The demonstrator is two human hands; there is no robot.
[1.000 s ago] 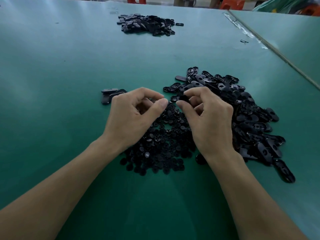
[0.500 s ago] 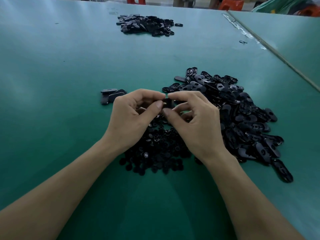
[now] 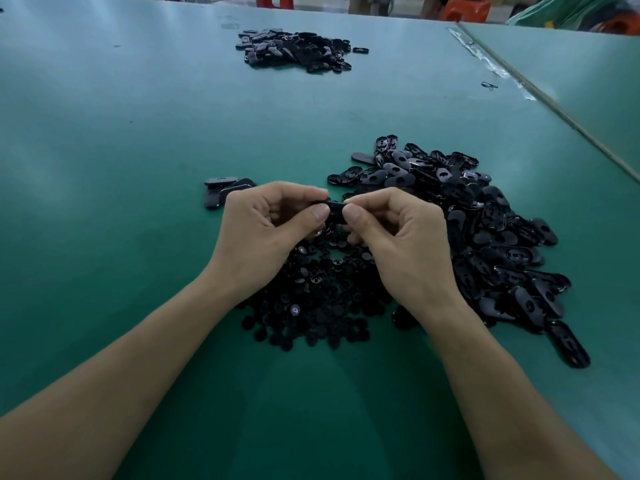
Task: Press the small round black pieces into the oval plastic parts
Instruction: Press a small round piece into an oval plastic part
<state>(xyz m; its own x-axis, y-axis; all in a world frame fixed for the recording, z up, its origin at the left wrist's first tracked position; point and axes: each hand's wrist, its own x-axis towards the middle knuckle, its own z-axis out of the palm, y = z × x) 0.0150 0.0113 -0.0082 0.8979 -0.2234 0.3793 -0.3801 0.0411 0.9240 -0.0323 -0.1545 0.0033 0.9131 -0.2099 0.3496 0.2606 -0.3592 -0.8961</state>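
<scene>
The 2 hands have closed together: the left hand point(image 3: 263, 230) and right hand point(image 3: 401, 237) now share 1 oval part point(image 3: 334, 207), each grip clamped on an end, above the round pieces point(image 3: 318, 306) on the surface point(image 3: 138, 168). Pressing-in looks underway, though the fingers hide the insert.

Black oval part point(image 3: 335, 210) held level, its ends pinched by the left hand point(image 3: 266, 233) and right hand point(image 3: 398, 237); can't tell if a round piece is in it. Heap of small round black pieces point(image 3: 318, 306) lies below the hands, touching a bigger heap of glossy oval parts point(image 3: 485, 237) on its right. Few ovals point(image 3: 221, 190) lie beside the left hand, and a far heap point(image 3: 298, 50) well behind.
</scene>
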